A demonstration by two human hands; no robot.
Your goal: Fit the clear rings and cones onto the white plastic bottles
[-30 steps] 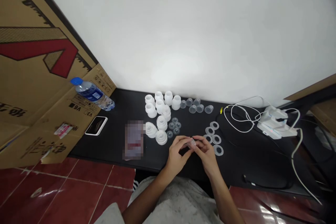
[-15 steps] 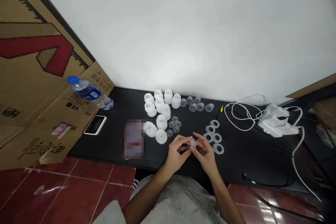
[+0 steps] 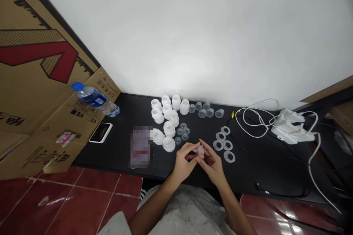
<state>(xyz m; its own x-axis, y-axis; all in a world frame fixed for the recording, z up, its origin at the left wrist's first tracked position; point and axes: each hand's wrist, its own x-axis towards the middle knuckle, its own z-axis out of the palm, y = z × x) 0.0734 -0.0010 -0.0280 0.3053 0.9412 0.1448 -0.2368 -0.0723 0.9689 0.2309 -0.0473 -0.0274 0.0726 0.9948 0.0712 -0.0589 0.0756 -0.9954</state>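
Close to the table's front edge, my left hand pinches a small ribbed, translucent plastic piece between thumb and fingers. My right hand closes on the same piece from the other side, with its index finger over the top and its thumb below. Fingers hide part of the piece. Several flat clear rings lie just right of my right hand. Beyond my left hand are several small clear discs with raised centres and several white ridged plastic parts.
White jar-like parts and clear cups stand toward the wall. On the left are a blurred-out flat item, a phone, a water bottle and a cardboard box. White cables and a power strip occupy the right.
My right index finger has come down from a raised position onto the top of the ribbed piece. My right hand has shifted slightly left, closer to my left hand.
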